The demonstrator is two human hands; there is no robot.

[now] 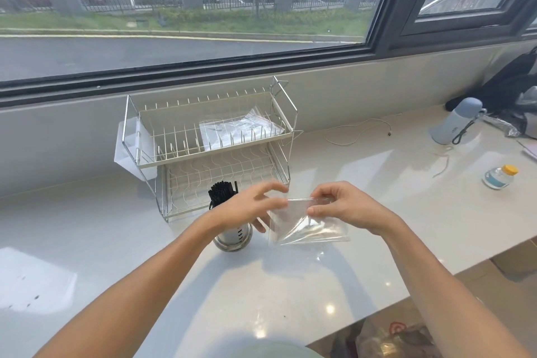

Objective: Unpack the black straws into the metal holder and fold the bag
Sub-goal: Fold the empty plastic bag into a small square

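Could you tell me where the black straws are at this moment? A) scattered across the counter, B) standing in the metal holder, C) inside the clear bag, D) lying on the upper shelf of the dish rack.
B: the black straws stand upright in the metal holder by the rack, while the hands hold a clear bag with no straws in it.

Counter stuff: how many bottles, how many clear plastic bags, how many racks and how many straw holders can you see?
Bottles: 2, the grey-blue flask and the small yellow-capped bottle.
Clear plastic bags: 2, the bag in the hands and one on the rack's top shelf.
Dish racks: 1.
Metal holders: 1, with black straws in it.
Total: 6
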